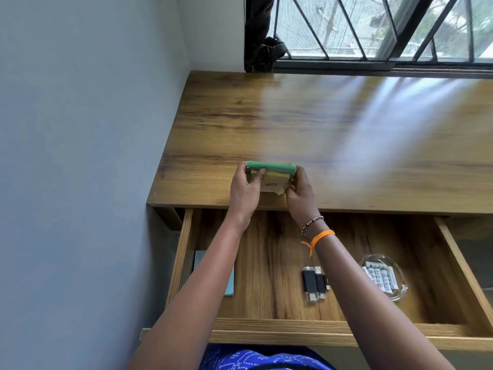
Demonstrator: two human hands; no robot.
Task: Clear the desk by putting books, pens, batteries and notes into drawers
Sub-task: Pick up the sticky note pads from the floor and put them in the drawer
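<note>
Wooden desk (pixel 346 116) under a barred window, with its drawer (pixel 293 333) pulled wide open right below me. Nearest stuff first: inside the drawer sit a grey-blue book (pixel 229 276) at the left wall, a couple of black USB sticks (pixel 314 283) mid-floor, and a clear dish of batteries (pixel 380 279) toward the right — so most of the sorting looks done already. Further out, at the desk's front edge, both hands are clamped on a stack of sticky notes (pixel 272 174) — left hand (pixel 246 188) pinching one end, right hand (pixel 300 194) the other, probably to keep the green and yellow pads squared up together. Next move, I'd guess, is dropping them into that bare middle patch.
</note>
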